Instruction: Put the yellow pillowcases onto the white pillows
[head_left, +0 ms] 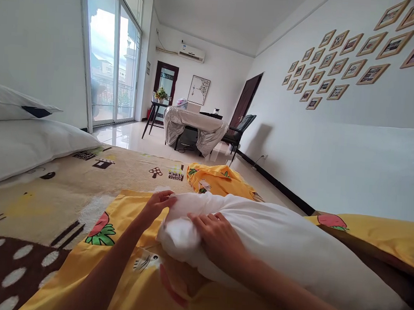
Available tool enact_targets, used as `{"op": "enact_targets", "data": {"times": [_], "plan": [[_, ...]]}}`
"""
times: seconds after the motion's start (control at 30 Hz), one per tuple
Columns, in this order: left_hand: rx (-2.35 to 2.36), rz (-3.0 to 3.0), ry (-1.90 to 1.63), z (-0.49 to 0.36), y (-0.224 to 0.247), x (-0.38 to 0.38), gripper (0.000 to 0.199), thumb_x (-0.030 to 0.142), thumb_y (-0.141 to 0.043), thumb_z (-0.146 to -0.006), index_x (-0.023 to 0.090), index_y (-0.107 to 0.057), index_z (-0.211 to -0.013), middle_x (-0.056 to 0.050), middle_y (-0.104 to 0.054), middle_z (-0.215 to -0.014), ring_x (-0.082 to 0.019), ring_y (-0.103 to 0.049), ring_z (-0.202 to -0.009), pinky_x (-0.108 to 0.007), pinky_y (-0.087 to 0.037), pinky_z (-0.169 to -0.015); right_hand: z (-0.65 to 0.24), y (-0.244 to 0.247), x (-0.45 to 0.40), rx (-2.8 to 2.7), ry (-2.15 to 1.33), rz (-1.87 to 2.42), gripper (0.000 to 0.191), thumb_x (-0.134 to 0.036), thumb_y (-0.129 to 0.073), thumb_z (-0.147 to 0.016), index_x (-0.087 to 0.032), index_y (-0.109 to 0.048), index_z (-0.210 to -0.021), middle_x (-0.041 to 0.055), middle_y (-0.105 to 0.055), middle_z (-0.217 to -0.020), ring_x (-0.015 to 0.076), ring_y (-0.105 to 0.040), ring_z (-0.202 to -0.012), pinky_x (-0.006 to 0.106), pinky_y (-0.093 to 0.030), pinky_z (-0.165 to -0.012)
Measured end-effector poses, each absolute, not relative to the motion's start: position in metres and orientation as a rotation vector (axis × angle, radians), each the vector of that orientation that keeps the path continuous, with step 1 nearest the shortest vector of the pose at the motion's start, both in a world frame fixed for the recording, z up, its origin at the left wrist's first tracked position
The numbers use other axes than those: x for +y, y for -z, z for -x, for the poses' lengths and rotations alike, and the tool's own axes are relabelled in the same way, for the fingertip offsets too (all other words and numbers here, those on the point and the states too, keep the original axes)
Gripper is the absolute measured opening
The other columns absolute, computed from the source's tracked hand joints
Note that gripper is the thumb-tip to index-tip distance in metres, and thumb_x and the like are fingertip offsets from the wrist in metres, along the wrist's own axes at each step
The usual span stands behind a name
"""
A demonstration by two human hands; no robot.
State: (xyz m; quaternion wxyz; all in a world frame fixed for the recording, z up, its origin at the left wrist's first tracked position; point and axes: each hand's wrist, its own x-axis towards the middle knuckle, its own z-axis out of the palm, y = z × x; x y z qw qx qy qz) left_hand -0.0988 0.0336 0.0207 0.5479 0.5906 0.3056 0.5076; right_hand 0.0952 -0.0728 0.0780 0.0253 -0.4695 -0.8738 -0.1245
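A plump white pillow (pixel 279 240) lies across the front of the bed, its near-left end bunched between my hands. My left hand (pixel 159 207) is closed on the far corner of that end, fingers bent over the fabric. On the pillow's upper side my right hand (pixel 218 238) grips the cloth with curled fingers. Under the pillow and my left forearm spreads a yellow pillowcase (pixel 132 206) printed with strawberries and a whiskered face. Where the pillow's end meets the yellow cloth is partly hidden by my hands.
Another crumpled yellow cloth (pixel 223 177) lies beyond the pillow. More yellow fabric (pixel 382 233) sits at the right. White pillows (pixel 27 142) rest at the left on the beige patterned blanket (pixel 128 168). Farther off stand a covered table (pixel 198 120) and a black chair (pixel 242 129).
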Motion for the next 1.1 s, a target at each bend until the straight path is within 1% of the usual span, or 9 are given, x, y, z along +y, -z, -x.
{"op": "enact_targets", "data": {"times": [0.2, 0.3, 0.43, 0.5, 0.57, 0.7, 0.77, 0.9, 1.1], "plan": [[0.721, -1.349, -1.342, 0.087, -0.015, 0.035, 0.035, 0.047, -0.072, -0.066, 0.015, -0.061, -0.074, 0.0, -0.06, -0.067, -0.013, -0.051, -0.066, -0.023, -0.04, -0.063, -0.098, -0.073, -0.073, -2.78, 0.474, 1.207, 0.032, -0.023, -0.046, -0.083, -0.015, -0.057, -0.112, 0.0097, -0.063, -0.095, 0.0236, -0.054, -0.084, 0.039, -0.036, -0.078], [0.705, -1.376, -1.355, 0.079, -0.018, 0.029, 0.033, 0.046, -0.071, -0.067, 0.015, -0.061, -0.073, 0.0, -0.059, -0.068, -0.013, -0.051, -0.068, -0.023, -0.04, -0.063, -0.1, -0.07, -0.074, -2.741, 0.544, 1.04, 0.03, -0.03, -0.047, -0.084, -0.017, -0.058, -0.109, 0.0104, -0.062, -0.1, 0.0239, -0.052, -0.087, 0.039, -0.037, -0.08], [0.7, -1.37, -1.364, 0.076, -0.022, 0.023, 0.032, 0.045, -0.069, -0.07, 0.016, -0.058, -0.074, 0.003, -0.054, -0.064, -0.011, -0.047, -0.062, -0.021, -0.035, -0.056, -0.096, -0.058, -0.082, -2.665, 0.82, 0.762, 0.029, -0.02, -0.041, -0.089, -0.014, -0.057, -0.112, 0.0112, -0.061, -0.114, 0.025, -0.051, -0.102, 0.04, -0.033, -0.092], [0.689, -1.363, -1.353, 0.077, -0.024, 0.021, 0.031, 0.045, -0.067, -0.072, 0.016, -0.057, -0.075, 0.004, -0.052, -0.063, -0.009, -0.044, -0.059, -0.02, -0.033, -0.054, -0.088, -0.049, -0.089, -2.636, 0.95, 0.72, 0.031, -0.017, -0.039, -0.089, -0.01, -0.057, -0.114, 0.013, -0.063, -0.111, 0.0269, -0.051, -0.107, 0.041, -0.032, -0.094], [0.678, -1.358, -1.35, 0.079, -0.025, 0.02, 0.031, 0.045, -0.066, -0.074, 0.016, -0.056, -0.077, 0.004, -0.052, -0.063, -0.009, -0.043, -0.058, -0.019, -0.032, -0.053, -0.078, -0.041, -0.094, -2.652, 0.964, 0.756, 0.03, -0.021, -0.041, -0.088, -0.008, -0.06, -0.107, 0.0162, -0.064, -0.106, 0.0296, -0.052, -0.105, 0.042, -0.032, -0.094], [0.681, -1.328, -1.351, 0.081, -0.027, 0.02, 0.032, 0.047, -0.065, -0.074, 0.018, -0.054, -0.08, 0.005, -0.051, -0.063, -0.008, -0.043, -0.057, -0.018, -0.031, -0.051, -0.062, -0.045, -0.088, -2.811, 0.552, 1.086, 0.014, -0.022, -0.05, -0.079, -0.014, -0.062, -0.082, 0.0125, -0.067, -0.081, 0.025, -0.059, -0.077, 0.037, -0.039, -0.077], [0.681, -1.315, -1.341, 0.081, -0.027, 0.021, 0.035, 0.05, -0.065, -0.073, 0.018, -0.053, -0.081, 0.005, -0.05, -0.062, -0.008, -0.044, -0.055, -0.018, -0.033, -0.05, -0.06, -0.055, -0.08, -2.734, 0.261, 1.377, 0.008, -0.021, -0.054, -0.073, -0.017, -0.06, -0.077, 0.0084, -0.066, -0.074, 0.0219, -0.059, -0.068, 0.031, -0.037, -0.065], [0.713, -1.298, -1.341, 0.08, -0.025, 0.023, 0.04, 0.054, -0.067, -0.07, 0.019, -0.052, -0.081, 0.008, -0.044, -0.053, -0.006, -0.036, -0.045, -0.017, -0.026, -0.042, -0.066, -0.076, -0.058, -2.412, -0.044, 1.668, 0.014, -0.017, -0.045, -0.075, -0.02, -0.058, -0.072, 0.0042, -0.067, -0.071, 0.0178, -0.057, -0.066, 0.026, -0.029, -0.057], [0.682, -1.327, -1.274, 0.075, -0.029, 0.015, 0.039, 0.054, -0.065, -0.071, 0.019, -0.05, -0.08, 0.009, -0.042, -0.049, -0.005, -0.031, -0.041, -0.017, -0.022, -0.04, -0.078, -0.085, -0.024, -2.259, -0.121, 1.667, 0.024, -0.022, -0.038, -0.08, -0.02, -0.061, -0.074, 0.0037, -0.068, -0.079, 0.0163, -0.055, -0.071, 0.025, -0.029, -0.059]]}}
